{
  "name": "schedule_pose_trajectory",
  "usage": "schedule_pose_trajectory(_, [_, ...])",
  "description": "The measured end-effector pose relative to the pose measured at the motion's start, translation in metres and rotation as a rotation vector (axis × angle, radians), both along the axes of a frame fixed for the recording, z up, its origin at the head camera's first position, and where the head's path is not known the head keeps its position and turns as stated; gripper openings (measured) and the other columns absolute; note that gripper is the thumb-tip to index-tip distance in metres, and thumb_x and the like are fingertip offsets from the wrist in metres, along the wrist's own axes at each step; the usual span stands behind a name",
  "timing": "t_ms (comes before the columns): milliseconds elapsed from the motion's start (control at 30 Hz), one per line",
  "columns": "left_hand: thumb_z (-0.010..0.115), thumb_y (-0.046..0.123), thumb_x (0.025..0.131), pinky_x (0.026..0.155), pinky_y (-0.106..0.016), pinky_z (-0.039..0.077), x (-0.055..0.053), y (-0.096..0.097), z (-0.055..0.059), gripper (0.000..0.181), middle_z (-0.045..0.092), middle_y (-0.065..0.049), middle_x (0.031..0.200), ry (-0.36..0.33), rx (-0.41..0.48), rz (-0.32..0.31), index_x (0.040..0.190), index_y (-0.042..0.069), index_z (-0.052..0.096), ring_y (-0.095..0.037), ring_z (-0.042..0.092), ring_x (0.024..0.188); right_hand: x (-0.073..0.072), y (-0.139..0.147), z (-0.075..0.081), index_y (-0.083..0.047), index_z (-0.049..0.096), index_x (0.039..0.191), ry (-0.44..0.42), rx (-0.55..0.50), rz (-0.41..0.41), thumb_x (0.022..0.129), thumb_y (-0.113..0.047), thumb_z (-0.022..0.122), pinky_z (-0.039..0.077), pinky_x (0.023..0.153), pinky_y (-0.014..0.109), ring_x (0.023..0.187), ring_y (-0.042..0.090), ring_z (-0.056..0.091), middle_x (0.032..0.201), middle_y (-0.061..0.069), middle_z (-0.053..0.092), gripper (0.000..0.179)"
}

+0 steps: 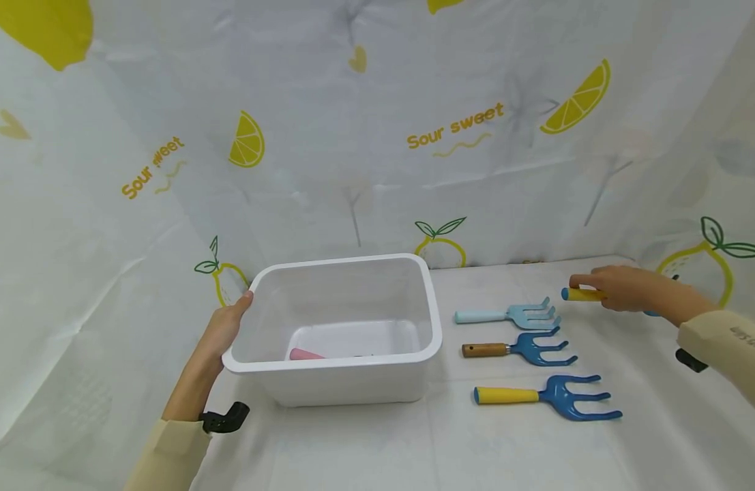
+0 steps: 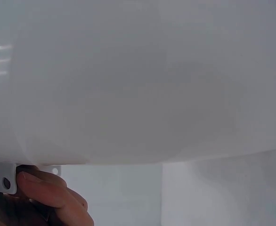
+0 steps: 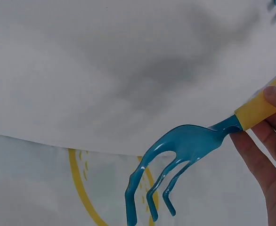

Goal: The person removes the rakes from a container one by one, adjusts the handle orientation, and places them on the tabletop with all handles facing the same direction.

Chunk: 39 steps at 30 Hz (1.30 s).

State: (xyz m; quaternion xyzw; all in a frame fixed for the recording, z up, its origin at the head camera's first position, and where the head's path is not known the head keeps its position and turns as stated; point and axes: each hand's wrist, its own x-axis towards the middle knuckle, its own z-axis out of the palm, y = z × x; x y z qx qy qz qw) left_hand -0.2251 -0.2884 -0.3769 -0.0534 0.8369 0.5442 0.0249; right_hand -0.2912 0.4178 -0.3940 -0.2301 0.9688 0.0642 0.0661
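My left hand (image 1: 225,326) grips the left rim of a white plastic basin (image 1: 346,382), thumb over the edge. Its curled fingers (image 2: 58,193) show under the rim in the left wrist view. At the far right, my right hand (image 1: 629,290) holds a hand rake by its yellow handle (image 1: 580,294). Blue curved tines of that hand rake (image 3: 190,141) point away from the hand in the right wrist view, with a shadow on the cloth. Inside the basin lies a pink handle-like piece (image 1: 305,354), mostly hidden by the front wall.
Between basin and right hand lie a light blue hand rake (image 1: 524,315), a wooden-handled blue hand rake (image 1: 530,348) and a larger yellow-handled blue hand rake (image 1: 561,397), roughly parallel. A white lemon-print sheet (image 1: 328,170) rises behind the white-covered table (image 1: 365,450).
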Motion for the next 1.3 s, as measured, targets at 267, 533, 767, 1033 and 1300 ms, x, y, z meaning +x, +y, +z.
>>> schedule_pose_trajectory(267, [0.033, 0.065, 0.106, 0.083, -0.04, 0.062, 0.001, 0.002, 0.001, 0.079, 0.057, -0.027, 0.146, -0.027, 0.009, 0.01, 0.155, 0.005, 0.043, -0.024, 0.073, 0.11, -0.004, 0.011, -0.028, -0.015, 0.066, 0.128, -0.037, 0.002, -0.054, 0.082, 0.005, 0.078, 0.058, 0.083, 0.059, 0.09, 0.031, 0.066, 0.11, 0.014, 0.073, 0.052])
schedule_pose_trajectory(533, [0.032, 0.065, 0.106, 0.081, -0.038, 0.063, 0.0, 0.001, -0.001, 0.079, 0.058, -0.027, 0.146, -0.029, 0.006, 0.012, 0.154, 0.004, 0.044, -0.026, 0.073, 0.111, -0.008, 0.015, -0.054, -0.011, 0.066, 0.13, -0.034, -0.027, -0.084, 0.087, 0.003, 0.075, 0.056, 0.088, 0.061, 0.1, 0.042, 0.067, 0.119, 0.019, 0.071, 0.046])
schedule_pose_trajectory(767, [0.032, 0.064, 0.107, 0.08, -0.037, 0.063, 0.0, 0.001, -0.001, 0.078, 0.057, -0.028, 0.145, -0.003, 0.008, 0.007, 0.155, 0.004, 0.042, -0.026, 0.073, 0.111, -0.007, 0.007, -0.053, -0.011, 0.068, 0.127, -0.031, 0.003, -0.092, 0.088, 0.001, 0.075, 0.058, 0.085, 0.06, 0.093, 0.037, 0.067, 0.114, 0.019, 0.072, 0.041])
schedule_pose_trajectory(1033, [0.032, 0.065, 0.107, 0.08, -0.035, 0.063, 0.0, 0.001, 0.0, 0.079, 0.057, -0.028, 0.145, 0.005, 0.01, -0.006, 0.155, 0.003, 0.043, -0.023, 0.073, 0.109, -0.008, 0.001, -0.052, -0.009, 0.068, 0.124, -0.069, 0.014, -0.13, 0.09, -0.001, 0.074, 0.058, 0.086, 0.06, 0.091, 0.036, 0.066, 0.11, 0.02, 0.072, 0.036])
schedule_pose_trajectory(1300, [0.032, 0.065, 0.106, 0.082, -0.035, 0.062, 0.001, 0.0, 0.001, 0.079, 0.057, -0.028, 0.146, 0.003, 0.014, -0.014, 0.155, 0.003, 0.043, -0.024, 0.073, 0.112, -0.014, 0.0, -0.054, -0.012, 0.071, 0.109, -0.114, -0.147, -0.148, 0.09, -0.003, 0.074, 0.058, 0.087, 0.059, 0.092, 0.036, 0.065, 0.105, 0.019, 0.072, 0.022])
